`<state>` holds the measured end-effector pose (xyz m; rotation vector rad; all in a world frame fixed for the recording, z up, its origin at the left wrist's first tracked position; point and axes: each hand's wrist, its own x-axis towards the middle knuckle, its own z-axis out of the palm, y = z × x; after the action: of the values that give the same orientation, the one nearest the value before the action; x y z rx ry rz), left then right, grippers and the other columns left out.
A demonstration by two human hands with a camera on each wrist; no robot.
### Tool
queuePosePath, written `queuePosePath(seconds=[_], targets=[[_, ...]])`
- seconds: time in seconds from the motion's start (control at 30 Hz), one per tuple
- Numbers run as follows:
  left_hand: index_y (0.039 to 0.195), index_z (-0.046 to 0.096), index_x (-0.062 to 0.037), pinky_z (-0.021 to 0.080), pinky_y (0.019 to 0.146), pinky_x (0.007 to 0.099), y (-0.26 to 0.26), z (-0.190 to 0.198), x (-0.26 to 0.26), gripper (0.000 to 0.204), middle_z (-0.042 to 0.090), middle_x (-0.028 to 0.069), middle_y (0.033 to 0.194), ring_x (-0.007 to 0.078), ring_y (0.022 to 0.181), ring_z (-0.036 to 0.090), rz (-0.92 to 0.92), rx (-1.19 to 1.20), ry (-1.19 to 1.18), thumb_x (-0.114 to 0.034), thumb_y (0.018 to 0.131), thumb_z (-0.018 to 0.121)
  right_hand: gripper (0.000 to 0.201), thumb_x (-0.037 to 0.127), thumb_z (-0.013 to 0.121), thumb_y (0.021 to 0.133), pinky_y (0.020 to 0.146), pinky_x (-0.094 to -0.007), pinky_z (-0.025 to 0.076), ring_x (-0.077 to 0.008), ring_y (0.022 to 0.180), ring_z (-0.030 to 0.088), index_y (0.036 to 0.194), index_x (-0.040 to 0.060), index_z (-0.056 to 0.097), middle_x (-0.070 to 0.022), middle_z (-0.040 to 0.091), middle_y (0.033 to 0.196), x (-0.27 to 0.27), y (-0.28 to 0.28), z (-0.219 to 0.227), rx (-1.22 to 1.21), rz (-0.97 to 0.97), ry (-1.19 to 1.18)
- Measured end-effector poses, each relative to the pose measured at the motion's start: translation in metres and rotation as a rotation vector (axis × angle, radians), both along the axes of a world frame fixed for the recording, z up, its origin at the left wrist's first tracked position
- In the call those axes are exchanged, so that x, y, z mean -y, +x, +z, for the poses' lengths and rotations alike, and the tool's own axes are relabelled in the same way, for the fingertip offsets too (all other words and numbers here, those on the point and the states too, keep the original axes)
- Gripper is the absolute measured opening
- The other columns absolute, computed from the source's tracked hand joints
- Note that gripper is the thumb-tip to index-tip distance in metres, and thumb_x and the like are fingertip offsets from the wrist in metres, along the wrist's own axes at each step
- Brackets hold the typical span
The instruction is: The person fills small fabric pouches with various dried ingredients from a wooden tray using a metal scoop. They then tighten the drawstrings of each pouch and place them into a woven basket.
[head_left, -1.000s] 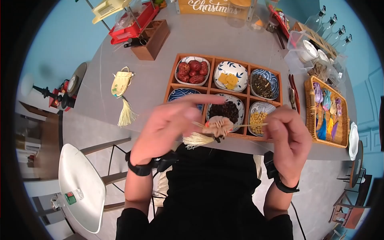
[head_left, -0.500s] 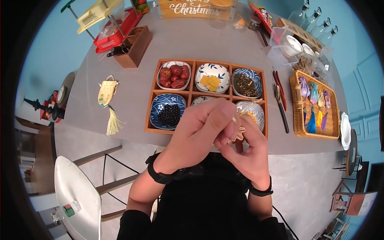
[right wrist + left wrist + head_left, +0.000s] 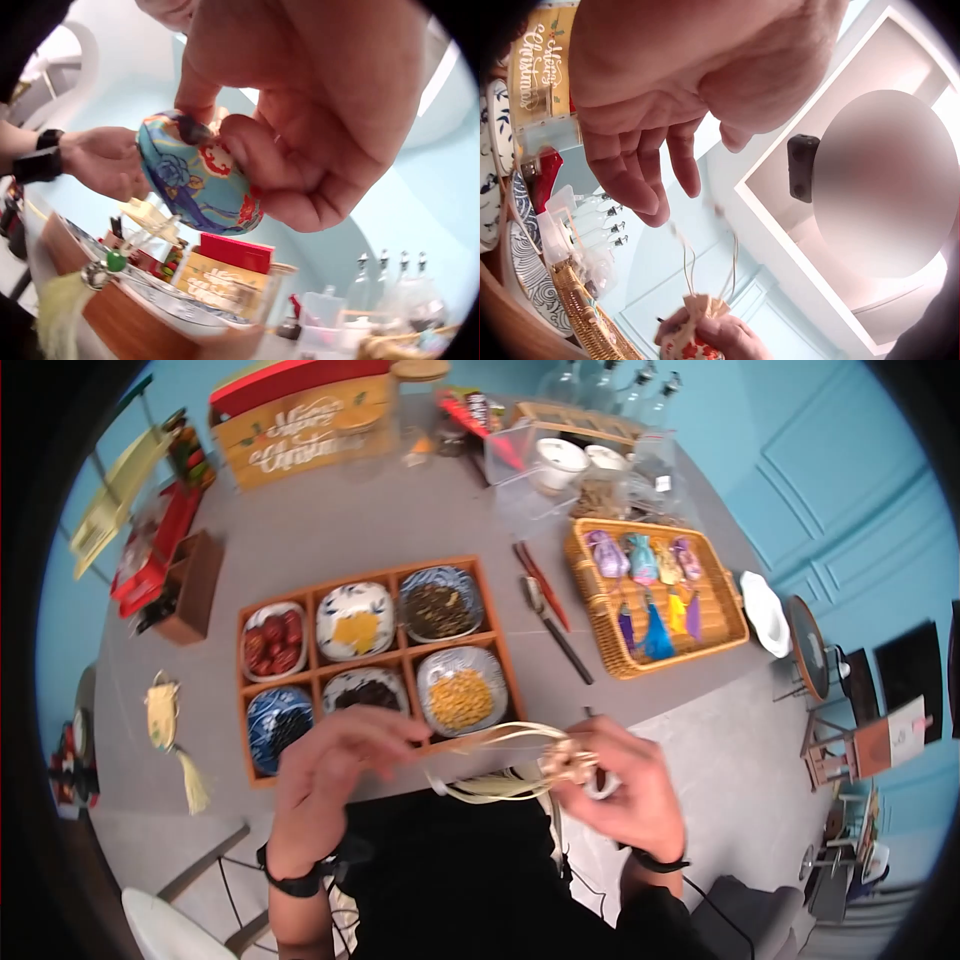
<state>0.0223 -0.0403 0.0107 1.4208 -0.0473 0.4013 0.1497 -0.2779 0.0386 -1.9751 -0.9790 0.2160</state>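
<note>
Near the surface's edge (image 3: 250, 540), a right hand (image 3: 640, 790) is pinching a cloth pouch (image 3: 199, 176) by its neck; a left hand (image 3: 322, 775) is hanging apart, fingers loose, contact with the cords (image 3: 530, 730) unclear. Steady pinching is likely helping avoid tangles.

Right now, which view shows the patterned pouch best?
The right wrist view: the pouch is large there, its blue flower plain. The head view shows mainly its gathered top; the left wrist view, that top and some red print.

The pouch (image 3: 196, 180) looks like printed cloth (faintly glossy), the tray (image 3: 507, 660) smooth wood.
</note>
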Motion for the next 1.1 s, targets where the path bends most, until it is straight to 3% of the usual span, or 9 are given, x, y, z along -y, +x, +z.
queuePosePath(seconds=[0.07, 0.13, 0.23, 0.53, 0.7, 0.83, 0.93, 1.0, 1.1], targets=[[0.098, 0.059, 0.0011, 0.048, 0.07, 0.0273, -0.014, -0.003, -0.006, 0.037, 0.065, 0.0159, 0.102, 0.017, 0.084, 0.062, 0.117, -0.136, 0.036, -0.034, 0.099, 0.047, 0.017, 0.007, 0.07, 0.073, 0.057, -0.0283, 0.046, -0.0177, 0.063, 0.057, 0.09, 0.0034, 0.067, -0.0058, 0.063, 0.083, 0.039, 0.019, 0.002, 0.081, -0.096, -0.063], [0.097, 0.056, 0.0007, 0.047, 0.069, 0.0268, -0.029, -0.011, -0.017, 0.032, 0.065, 0.0158, 0.1, 0.0165, 0.081, 0.061, 0.148, -0.188, 0.079, -0.031, 0.098, 0.048, 0.011, 0.007, 0.066, 0.077, 0.054, -0.0253, 0.042, -0.0108, 0.06, 0.052, 0.086, 0.0025, 0.066, -0.0041, 0.058, 0.074, 0.063, 0.033, 0.017, 0.015, -0.348, -0.162], [0.095, 0.054, 0.0001, 0.046, 0.067, 0.0266, -0.054, -0.024, -0.034, 0.028, 0.064, 0.0156, 0.097, 0.0161, 0.078, 0.06, 0.211, -0.219, 0.101, -0.028, 0.098, 0.048, 0.013, 0.013, 0.066, 0.079, 0.052, -0.0259, 0.042, -0.0093, 0.056, 0.052, 0.08, 0.0009, 0.061, -0.0032, 0.056, 0.062, 0.094, 0.077, 0.018, 0.087, -0.528, -0.243], [0.092, 0.049, -0.0027, 0.041, 0.068, 0.0253, -0.107, -0.04, -0.07, 0.021, 0.059, 0.0105, 0.092, 0.0132, 0.074, 0.051, 0.56, -0.267, 0.058, -0.022, 0.099, 0.045, 0.033, 0.03, 0.064, 0.077, 0.056, -0.0354, 0.046, -0.0215, 0.056, 0.06, 0.075, -0.0033, 0.065, -0.0167, 0.062, 0.063, 0.087, 0.215, 0.005, 0.279, -0.629, -0.572], [0.093, 0.049, -0.0034, 0.041, 0.068, 0.0253, -0.124, -0.05, -0.08, 0.021, 0.059, 0.0096, 0.092, 0.0127, 0.074, 0.051, 0.66, -0.271, 0.03, -0.023, 0.099, 0.046, 0.037, 0.035, 0.063, 0.079, 0.059, -0.0339, 0.048, -0.0215, 0.059, 0.062, 0.076, -0.0016, 0.068, -0.0124, 0.064, 0.065, 0.033, 0.223, -0.004, -0.075, -0.363, -0.666], [0.094, 0.05, -0.0042, 0.041, 0.068, 0.025, -0.125, -0.053, -0.08, 0.022, 0.059, 0.0095, 0.094, 0.0123, 0.075, 0.052, 0.686, -0.279, 0.012, -0.025, 0.099, 0.046, 0.042, 0.04, 0.063, 0.081, 0.063, -0.0353, 0.05, -0.0243, 0.063, 0.064, 0.076, -0.0016, 0.069, -0.0139, 0.064, 0.066, 0.004, 0.235, -0.017, -0.059, -0.333, -0.751], [0.095, 0.052, -0.0044, 0.041, 0.068, 0.0243, -0.132, -0.052, -0.081, 0.019, 0.06, 0.0082, 0.095, 0.0115, 0.075, 0.052, 0.673, -0.283, 0.012, -0.024, 0.097, 0.049, 0.045, 0.043, 0.066, 0.082, 0.073, -0.0414, 0.05, -0.036, 0.079, 0.067, 0.089, -0.001, 0.071, -0.0209, 0.068, 0.08, 0.011, 0.242, -0.036, 0.321, -0.474, -0.607], [0.096, 0.053, -0.0043, 0.042, 0.069, 0.0242, -0.142, -0.06, -0.086, 0.017, 0.06, 0.0074, 0.094, 0.0114, 0.077, 0.053, 0.728, -0.317, 0.017, -0.021, 0.096, 0.052, 0.044, 0.04, 0.064, 0.084, 0.077, -0.0395, 0.051, -0.0367, 0.087, 0.067, 0.097, -0.0017, 0.07, -0.0223, 0.069, 0.09, 0.025, 0.23, -0.02, 0.439, -0.505, -0.454], [0.099, 0.058, -0.0048, 0.046, 0.075, 0.0235, -0.146, -0.055, -0.085, 0.012, 0.061, 0.0022, 0.085, 0.0098, 0.08, 0.057, 0.965, -0.472, 0.093, -0.013, 0.09, 0.061, 0.046, 0.039, 0.06, 0.09, 0.08, -0.036, 0.05, -0.0233, 0.095, 0.067, 0.111, -0.0022, 0.065, -0.0158, 0.069, 0.105, 0.049, 0.199, -0.001, 0.3, -0.664, -0.375]])
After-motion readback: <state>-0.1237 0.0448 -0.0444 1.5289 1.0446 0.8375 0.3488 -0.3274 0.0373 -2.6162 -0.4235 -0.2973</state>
